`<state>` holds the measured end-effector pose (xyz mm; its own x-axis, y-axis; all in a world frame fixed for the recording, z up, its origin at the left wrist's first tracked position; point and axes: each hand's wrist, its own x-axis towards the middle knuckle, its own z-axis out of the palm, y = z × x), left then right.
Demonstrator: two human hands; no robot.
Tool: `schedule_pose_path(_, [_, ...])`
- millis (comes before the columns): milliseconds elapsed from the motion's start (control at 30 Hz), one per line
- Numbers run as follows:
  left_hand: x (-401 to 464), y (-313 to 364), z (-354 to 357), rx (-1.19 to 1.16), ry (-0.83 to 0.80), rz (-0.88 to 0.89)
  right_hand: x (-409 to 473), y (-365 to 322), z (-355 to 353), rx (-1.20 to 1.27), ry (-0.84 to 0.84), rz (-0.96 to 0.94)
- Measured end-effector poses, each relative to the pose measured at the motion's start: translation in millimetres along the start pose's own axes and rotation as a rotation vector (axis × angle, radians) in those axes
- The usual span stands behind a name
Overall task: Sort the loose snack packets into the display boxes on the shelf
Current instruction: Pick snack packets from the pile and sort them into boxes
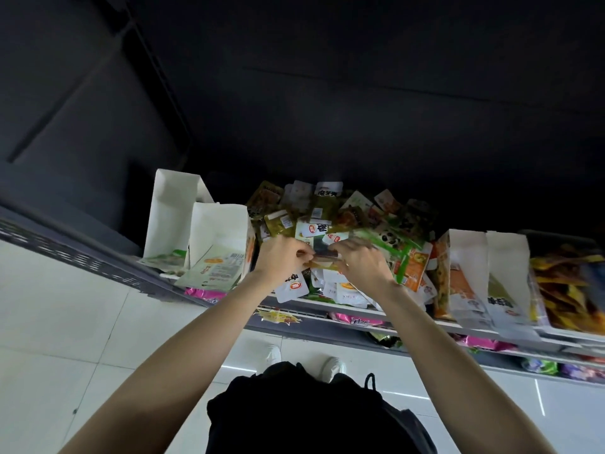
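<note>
fingers around dark packet

White display boxes, green panda-print packet, pink packets below, white floor tiles

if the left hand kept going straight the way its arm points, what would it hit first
Probably the heap of loose snack packets just beyond the left hand, before the dark back wall; depth is unclear.

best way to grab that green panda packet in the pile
Pinch the panda packet by its upper right edge, coming from the right. It lies flat on top of the pile, and that side is bare, while the right hand covers its lower left part.
</note>
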<state>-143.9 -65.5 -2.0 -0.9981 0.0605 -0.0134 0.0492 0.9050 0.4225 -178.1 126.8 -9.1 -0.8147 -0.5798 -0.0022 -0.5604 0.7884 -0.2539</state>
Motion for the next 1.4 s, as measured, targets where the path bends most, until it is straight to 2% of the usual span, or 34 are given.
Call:
schedule_pose_path(100, [9, 1, -10, -0.266, 0.012, -0.112, 3, 0, -7, 0.181, -0.016, 0.151])
schedule_pose_path(167, [12, 0, -19, -0.303, 0.051, -0.089, 7, 0, -11, 0.314, -0.016, 0.245])
schedule_pose_path(233, [13, -1, -33, -0.283, 0.159, -0.055, 9, -1, -15, 0.486, 0.009, 0.328])
schedule_pose_path(333, [19, -2, -64, -0.308, 0.322, -0.049, 14, -9, -33, 0.82, 0.143, 0.452])
schedule_pose_path(400, [22, -1, -89, -0.476, 0.358, -0.09, 20, -17, -50, 0.959, 0.221, 0.437])
schedule_pose_path(533, [20, 5, -125, -0.982, 0.292, -0.234, 28, -39, -79, 1.113, 0.256, 0.314])
schedule_pose_path(600, [16, 4, -134, -1.044, 0.251, -0.237, 30, -47, -89, 1.135, 0.211, 0.299])
schedule_pose_path(700, [4, -1, -142, -0.928, 0.225, -0.188, 36, -59, -93, 1.007, 0.15, 0.211])
schedule_pose_path(767, [-9, -5, -148, -0.783, 0.275, -0.109, 42, -72, -92, 0.844, 0.114, 0.149])
schedule_pose_path(867, [-34, -22, -156, -0.682, 0.393, -0.005, 52, -102, -78, 0.668, 0.216, 0.05])
schedule_pose_path(1000, [-62, -57, -156, -0.516, 0.48, -0.001, 62, -144, -40, 0.607, 0.327, 0.007])
schedule_pose_path(1167, [-86, -111, -129, -0.342, 0.414, -0.03, 69, -172, 11, 0.432, 0.27, -0.018])
schedule_pose_path(1333, [-102, -148, -101, 0.063, 0.364, -0.049, 62, -168, 41, 0.018, 0.206, -0.199])
schedule_pose_path(1400, [-103, -148, -96, 0.142, 0.317, -0.047, 59, -166, 49, 0.014, 0.135, -0.22])
